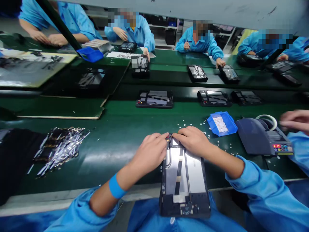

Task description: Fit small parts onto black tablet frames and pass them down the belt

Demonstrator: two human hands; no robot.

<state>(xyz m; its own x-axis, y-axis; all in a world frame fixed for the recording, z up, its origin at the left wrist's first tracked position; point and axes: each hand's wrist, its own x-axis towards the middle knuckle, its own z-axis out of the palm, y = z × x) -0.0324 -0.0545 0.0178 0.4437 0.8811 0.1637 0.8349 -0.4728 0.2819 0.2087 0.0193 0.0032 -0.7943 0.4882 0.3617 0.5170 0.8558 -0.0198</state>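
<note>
An opened tablet, its silver batteries, dark ribbon cables and circuit board exposed, leans between the bench edge and my lap. My left hand rests along its upper left side, with the fingers closed together and the index fingertip at the top edge. From the right, my right hand reaches the same top end, fingers bent over the rim and fingertips close to the left ones. Both hands grip the tablet there. Whatever small part lies beneath the fingertips is hidden.
Right of the tablet stand a blue bin of small white pieces and a tape dispenser, with a neighbour's hand beside it. Thin strips lie left. More opened tablets line the conveyor; co-workers sit opposite.
</note>
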